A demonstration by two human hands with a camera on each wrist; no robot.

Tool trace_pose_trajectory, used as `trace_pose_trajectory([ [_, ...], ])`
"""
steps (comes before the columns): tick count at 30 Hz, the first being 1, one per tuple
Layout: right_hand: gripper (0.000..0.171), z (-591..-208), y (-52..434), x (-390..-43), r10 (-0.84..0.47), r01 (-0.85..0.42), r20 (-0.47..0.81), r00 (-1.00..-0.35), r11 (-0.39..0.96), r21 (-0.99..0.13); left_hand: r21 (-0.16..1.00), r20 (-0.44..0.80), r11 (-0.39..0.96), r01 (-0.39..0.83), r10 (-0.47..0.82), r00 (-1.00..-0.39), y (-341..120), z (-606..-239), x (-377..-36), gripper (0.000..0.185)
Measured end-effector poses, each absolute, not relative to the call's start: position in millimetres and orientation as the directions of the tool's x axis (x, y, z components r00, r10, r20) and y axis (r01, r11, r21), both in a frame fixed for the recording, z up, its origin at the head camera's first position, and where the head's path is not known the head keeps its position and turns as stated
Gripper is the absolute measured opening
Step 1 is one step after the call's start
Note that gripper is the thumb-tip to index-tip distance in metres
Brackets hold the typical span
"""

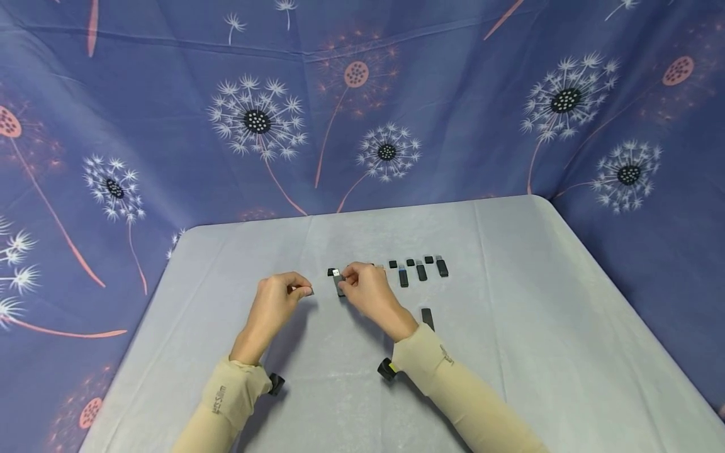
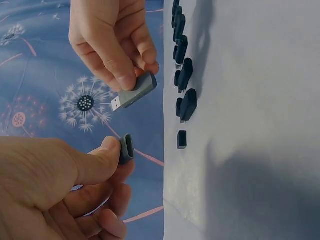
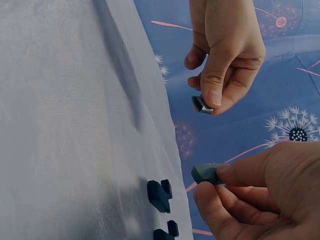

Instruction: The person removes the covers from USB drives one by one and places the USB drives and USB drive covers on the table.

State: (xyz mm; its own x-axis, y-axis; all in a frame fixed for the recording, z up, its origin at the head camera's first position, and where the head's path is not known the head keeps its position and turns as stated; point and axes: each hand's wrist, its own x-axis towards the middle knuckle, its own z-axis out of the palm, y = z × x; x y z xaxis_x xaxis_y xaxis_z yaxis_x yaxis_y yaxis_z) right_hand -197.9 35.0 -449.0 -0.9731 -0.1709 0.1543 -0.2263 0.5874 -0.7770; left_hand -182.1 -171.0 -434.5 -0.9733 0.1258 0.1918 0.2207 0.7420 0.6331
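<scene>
Between thumb and fingers my left hand (image 1: 276, 301) pinches a small dark cap (image 2: 128, 147), its hollow end showing in the left wrist view. My right hand (image 1: 370, 294) pinches a dark grey USB flash drive (image 2: 139, 90) by its body, and the bare metal plug (image 2: 116, 103) sticks out. Both are held above the table, apart, with the plug on the side toward the left hand. On the table behind the held drive lies a loose black cap (image 1: 331, 272).
Right of the hands several uncapped USB drives (image 1: 421, 271) lie in a row, with small black caps (image 1: 410, 262) behind them. A separate dark drive (image 1: 427, 318) lies nearer, beside the right wrist. Flower-print cloth (image 1: 453, 126) hangs behind the grey-covered table (image 1: 521, 283).
</scene>
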Motion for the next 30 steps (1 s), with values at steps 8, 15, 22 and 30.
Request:
trace_pose_trajectory([
  [8,0.008,-452,26,-203,-0.178,-0.244,0.171,-0.969,0.588,-0.771,0.629,0.184,0.750,0.205,0.112,-0.976,-175,-439,-182,0.005],
  [15,0.008,-451,16,-207,-0.191,-0.232,0.146,-0.971,0.591,-0.772,0.621,0.199,0.753,0.218,0.117,-0.973,-179,-443,-186,0.005],
  [22,0.009,-453,8,-212,-0.197,-0.197,0.094,-0.976,0.611,-0.767,0.626,0.184,0.754,0.198,0.103,-0.977,-181,-446,-187,0.005],
  [30,0.010,-453,-1,-218,-0.206,-0.210,0.102,-0.973,0.618,-0.757,0.624,0.170,0.759,0.183,0.096,-0.981,-185,-447,-192,0.004],
])
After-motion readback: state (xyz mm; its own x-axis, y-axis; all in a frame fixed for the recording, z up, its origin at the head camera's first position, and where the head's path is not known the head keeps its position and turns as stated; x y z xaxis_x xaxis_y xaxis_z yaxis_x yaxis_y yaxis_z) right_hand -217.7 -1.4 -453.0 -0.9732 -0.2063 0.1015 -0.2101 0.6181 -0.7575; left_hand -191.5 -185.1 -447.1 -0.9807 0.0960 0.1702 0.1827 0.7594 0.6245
